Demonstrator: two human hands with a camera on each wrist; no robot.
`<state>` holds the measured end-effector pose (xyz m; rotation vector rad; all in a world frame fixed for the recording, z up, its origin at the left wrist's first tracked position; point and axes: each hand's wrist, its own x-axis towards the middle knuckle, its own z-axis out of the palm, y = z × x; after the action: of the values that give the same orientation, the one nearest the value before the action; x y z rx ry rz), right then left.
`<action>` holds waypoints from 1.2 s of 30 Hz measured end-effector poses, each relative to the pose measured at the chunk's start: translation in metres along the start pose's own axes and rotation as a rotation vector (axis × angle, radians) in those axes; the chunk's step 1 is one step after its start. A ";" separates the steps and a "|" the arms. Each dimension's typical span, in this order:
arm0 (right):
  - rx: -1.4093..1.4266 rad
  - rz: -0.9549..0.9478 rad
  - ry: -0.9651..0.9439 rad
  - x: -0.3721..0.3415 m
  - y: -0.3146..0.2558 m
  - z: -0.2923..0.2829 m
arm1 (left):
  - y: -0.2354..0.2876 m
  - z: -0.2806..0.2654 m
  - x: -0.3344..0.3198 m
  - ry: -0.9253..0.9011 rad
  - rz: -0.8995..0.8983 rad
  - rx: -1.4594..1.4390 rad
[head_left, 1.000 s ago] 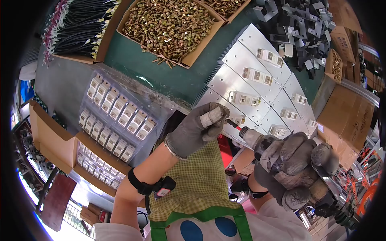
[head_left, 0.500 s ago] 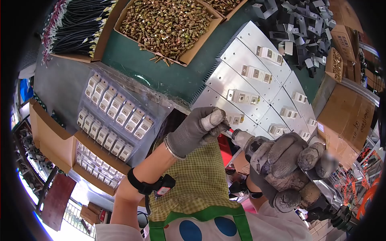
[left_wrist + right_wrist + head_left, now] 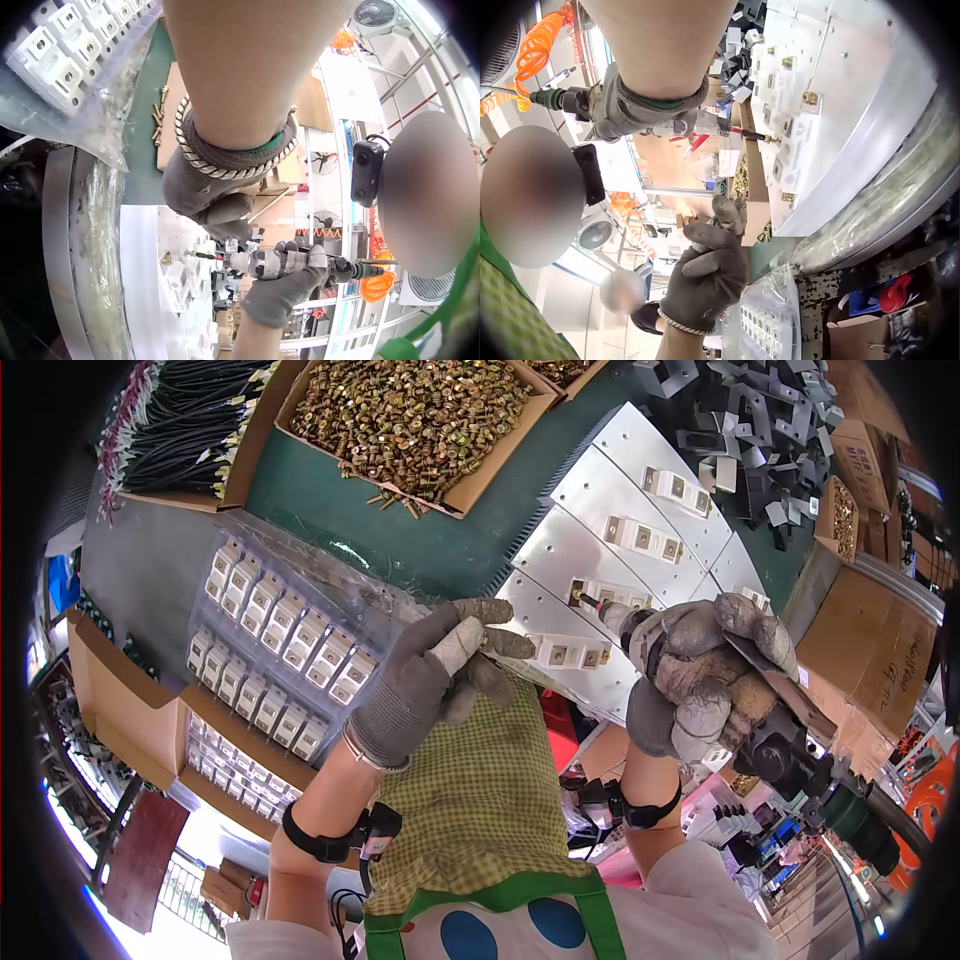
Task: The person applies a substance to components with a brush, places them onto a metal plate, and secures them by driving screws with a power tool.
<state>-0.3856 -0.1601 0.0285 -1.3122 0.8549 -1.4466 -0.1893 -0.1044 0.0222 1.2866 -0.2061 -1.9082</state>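
My right hand (image 3: 710,670), in a worn grey glove with taped fingers, grips a pneumatic screwdriver (image 3: 705,122). Its red-and-black bit (image 3: 592,602) meets a brass-coloured screw (image 3: 577,593) at one end of a white block (image 3: 625,595) on a silver metal plate (image 3: 545,555). To the left of the tool, my gloved left hand (image 3: 430,670) hovers near the plate's front edge, its index finger extended and the others loosely bent. Another white block (image 3: 570,651) sits just beyond its fingertips. In the left wrist view the screwdriver (image 3: 277,264) points at the blocks.
A cardboard box of brass screws (image 3: 470,485) stands at the back, with black cables (image 3: 190,425) to its left. Clear trays of white blocks (image 3: 285,625) lie at left. Black and grey brackets (image 3: 760,430) are heaped at back right, beside a large carton (image 3: 865,660).
The bit has left my left fingertips and moved up onto a block on the plate. My left hand has drawn back leftward, its fingers loosening.
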 end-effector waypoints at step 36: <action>0.263 0.000 -0.332 0.029 -0.025 0.008 | -0.028 -0.001 0.028 -0.233 -0.079 -0.429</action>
<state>-0.3814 -0.1796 0.0619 -1.3011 0.4309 -1.2461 -0.2075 -0.1048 -0.0135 0.7989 0.1347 -2.0291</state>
